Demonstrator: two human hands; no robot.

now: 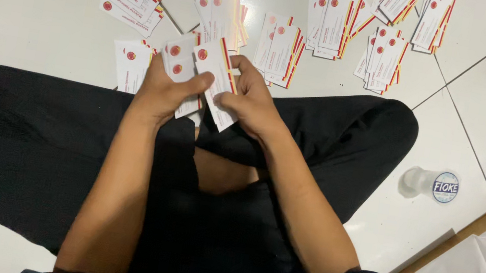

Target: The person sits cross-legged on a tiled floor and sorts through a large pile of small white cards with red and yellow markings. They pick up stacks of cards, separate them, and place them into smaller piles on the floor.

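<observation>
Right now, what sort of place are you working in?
Probably an indoor room, with the person sitting on a white tiled floor. Piles of small cards are spread over the tiles, and a plastic cup stands beside the knee. Both hands hold a stack of cards.

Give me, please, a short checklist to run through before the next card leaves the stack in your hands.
1. Left hand holds the stack of cards: ok.
2. Right hand pinches the front card: ok.
3. Only one card pinched: cannot tell.
4. Piles on the floor kept apart: not ok, several overlap.
5. Plastic cup away from the cards: ok.
</observation>
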